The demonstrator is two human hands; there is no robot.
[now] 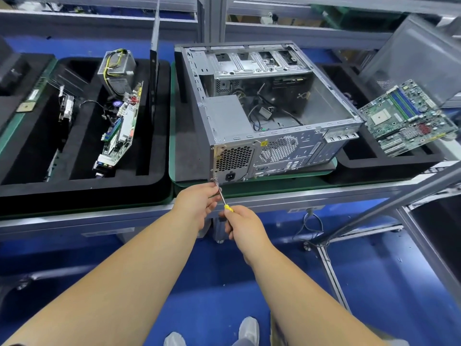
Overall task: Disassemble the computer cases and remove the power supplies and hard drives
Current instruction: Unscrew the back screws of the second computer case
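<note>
One open computer case (pixel 269 108) and two loose motherboards lay ahead; my right hand (pixel 243 224) gripped the screwdriver (pixel 222 197) handle, my left hand (pixel 197 201) pinched its shaft at 12 o'clock.

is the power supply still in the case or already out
Still in. The power supply sits in the near left corner of the open computer case, and the screwdriver tip is at its rear panel's lower corner.
</note>
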